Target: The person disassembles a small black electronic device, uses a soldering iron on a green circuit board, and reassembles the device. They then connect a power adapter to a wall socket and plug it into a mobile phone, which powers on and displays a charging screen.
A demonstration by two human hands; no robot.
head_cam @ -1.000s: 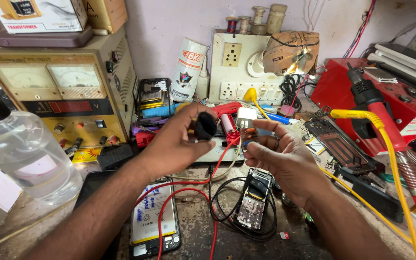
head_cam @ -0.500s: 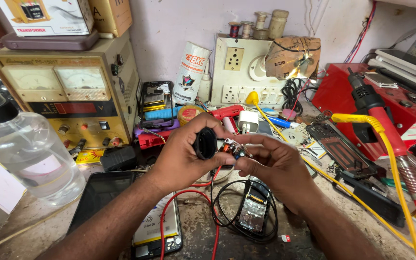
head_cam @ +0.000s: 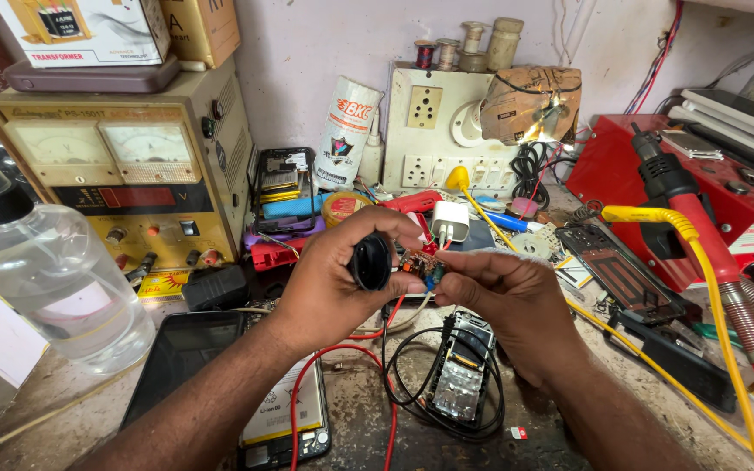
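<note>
Change: the hands have closed together since a second ago; the small circuit board (head_cam: 418,264) now sits pinched between both, so the work has gone to fine handling.
Left hand (head_cam: 335,277): curled round a black round loupe (head_cam: 370,261), raised above the bench, thumb on top.
Right hand (head_cam: 506,301): fingertips gripping the board's edge (red wires (head_cam: 335,359) trail down).
Below: opened phone (head_cam: 458,377), black cable looped around it.

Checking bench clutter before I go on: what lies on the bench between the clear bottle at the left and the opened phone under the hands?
In the head view, a dark phone screen and a phone with its battery exposed lie between the clear bottle and the opened phone, with red wire looping across.
</note>
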